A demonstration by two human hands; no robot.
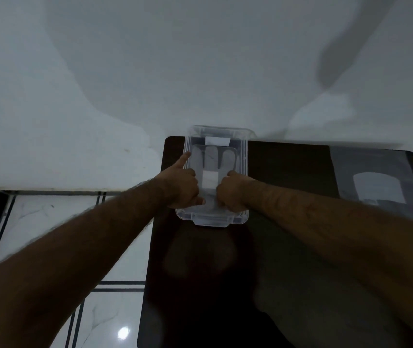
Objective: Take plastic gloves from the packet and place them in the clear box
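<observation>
A clear box [242,156] stands at the far left end of the dark table. Inside it lies a translucent plastic glove [211,160], flat, its fingers pointing away from me and a white patch on its palm. My left hand [182,187] is in the box at the glove's left side, fingers curled, thumb on the glove, index finger stretched to the left rim. My right hand [233,192] is curled on the glove's right side. The packet [376,179], clear with a white label, lies at the table's far right.
The dark table [288,167] stands against a white wall [150,71]. The box hangs slightly past the table's far edge. White marble floor [44,217] with dark lines lies to the left of the table.
</observation>
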